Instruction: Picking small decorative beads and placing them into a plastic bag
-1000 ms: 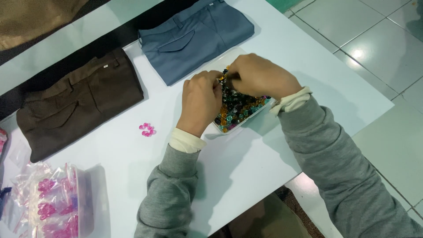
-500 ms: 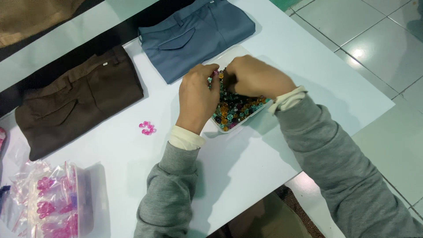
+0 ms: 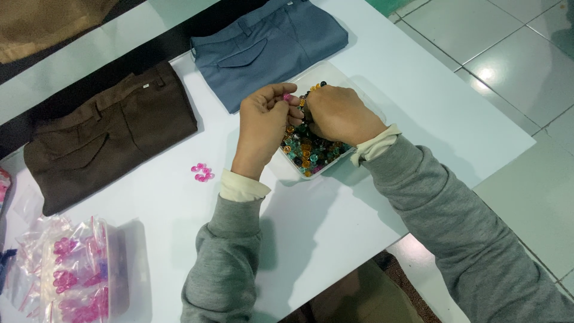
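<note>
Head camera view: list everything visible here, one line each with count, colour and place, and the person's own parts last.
table: one, white, fills most of the view
folded blue-grey trousers: one pair, top centre of the table
folded brown trousers: one pair, left of the blue-grey pair
clear tray: one, under both hands
mixed beads: many, teal, orange, dark and pink, in the tray
loose pink beads: small cluster, on the table left of the tray
plastic bags of pink beads: several, clear, bottom left
floor tiles: pale, right side
pink bead: one, pinched at the fingertips
left hand: holds the pink bead
right hand: over the tray, fingertips meeting the left
</note>
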